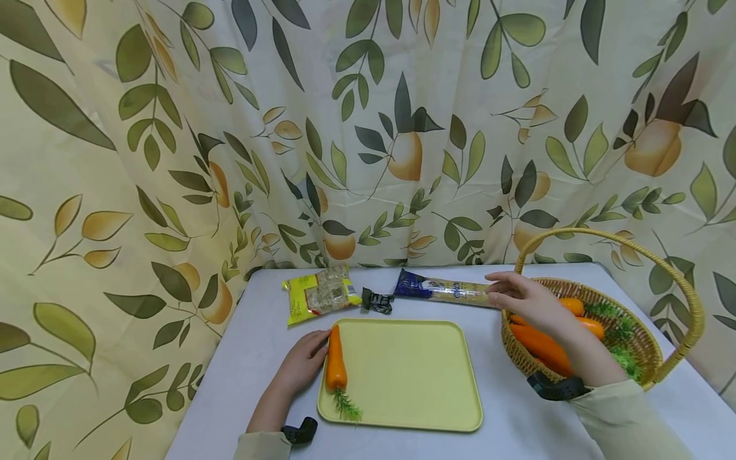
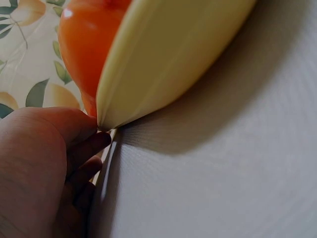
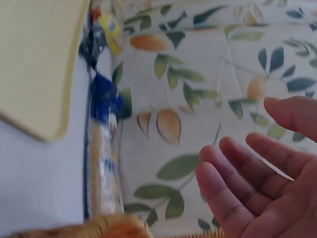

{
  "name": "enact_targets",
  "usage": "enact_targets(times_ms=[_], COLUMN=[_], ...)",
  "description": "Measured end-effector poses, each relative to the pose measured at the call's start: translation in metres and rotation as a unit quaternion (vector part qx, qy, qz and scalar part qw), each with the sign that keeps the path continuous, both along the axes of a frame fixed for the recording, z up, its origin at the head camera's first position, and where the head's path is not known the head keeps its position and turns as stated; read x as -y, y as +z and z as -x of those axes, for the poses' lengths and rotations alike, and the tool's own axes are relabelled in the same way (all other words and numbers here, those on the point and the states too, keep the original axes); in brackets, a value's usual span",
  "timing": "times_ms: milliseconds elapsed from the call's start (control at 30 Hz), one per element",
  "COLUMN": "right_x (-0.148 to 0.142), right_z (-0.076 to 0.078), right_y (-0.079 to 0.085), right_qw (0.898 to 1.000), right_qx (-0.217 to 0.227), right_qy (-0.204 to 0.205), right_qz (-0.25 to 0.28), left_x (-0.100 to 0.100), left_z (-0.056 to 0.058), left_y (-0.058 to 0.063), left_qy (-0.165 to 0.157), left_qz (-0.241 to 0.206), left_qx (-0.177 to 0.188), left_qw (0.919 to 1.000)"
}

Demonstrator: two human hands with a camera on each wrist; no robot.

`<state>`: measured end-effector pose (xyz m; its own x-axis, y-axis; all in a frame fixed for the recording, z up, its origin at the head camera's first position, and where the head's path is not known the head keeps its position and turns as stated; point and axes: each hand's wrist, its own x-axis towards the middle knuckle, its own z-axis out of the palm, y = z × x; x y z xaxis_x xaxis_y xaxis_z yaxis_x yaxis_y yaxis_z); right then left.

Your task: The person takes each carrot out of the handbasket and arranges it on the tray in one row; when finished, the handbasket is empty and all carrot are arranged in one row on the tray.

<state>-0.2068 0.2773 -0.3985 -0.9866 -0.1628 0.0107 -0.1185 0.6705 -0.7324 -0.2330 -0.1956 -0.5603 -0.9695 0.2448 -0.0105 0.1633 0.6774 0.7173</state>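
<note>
A yellow tray [image 1: 402,377] lies on the table with an orange carrot [image 1: 336,358] along its left side, green leaves toward the near edge. My left hand [image 1: 305,359] is at the tray's left rim, beside the carrot. In the left wrist view, that hand [image 2: 42,158] pinches the rim, thumb above and forefinger below. Over the wicker basket [image 1: 652,345] on the right, my right hand [image 1: 531,303] is held up, fingers loosely extended. Nothing is in its grasp in the right wrist view [image 3: 262,183]. Several orange carrots [image 1: 540,348] with green tops lie in the basket, partly hidden by the right forearm.
Behind the tray lie a yellow packet [image 1: 322,294], a small black wrapped item [image 1: 377,301] and a long blue-and-clear noodle packet [image 1: 448,289]. The basket's tall handle [image 1: 692,294] arches over its right part. A leaf-patterned curtain [image 1: 402,160] hangs behind the white table [image 1: 230,390].
</note>
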Motion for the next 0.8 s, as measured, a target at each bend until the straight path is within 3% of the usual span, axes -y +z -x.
enact_targets(times_ms=[300, 400, 567, 800], right_x=[-0.059, -0.075, -0.097, -0.118], right_z=[0.013, 0.019, 0.025, 0.03], right_y=[-0.005, -0.01, -0.022, -0.033], right_qw=[1.0, 0.999, 0.996, 0.993], right_qx=[0.013, 0.012, 0.0, 0.002], right_qy=[-0.025, -0.041, -0.066, -0.096], right_qz=[-0.005, -0.029, -0.063, -0.068], left_x=[-0.002, -0.002, -0.003, -0.002], left_z=[0.001, 0.001, 0.001, 0.0], left_y=[0.0, 0.001, 0.0, 0.0], left_qy=[0.0, 0.002, 0.004, 0.004], left_qz=[-0.001, -0.001, 0.0, 0.005], left_qx=[0.003, 0.002, 0.004, 0.007], left_qw=[1.0, 1.0, 1.0, 1.0])
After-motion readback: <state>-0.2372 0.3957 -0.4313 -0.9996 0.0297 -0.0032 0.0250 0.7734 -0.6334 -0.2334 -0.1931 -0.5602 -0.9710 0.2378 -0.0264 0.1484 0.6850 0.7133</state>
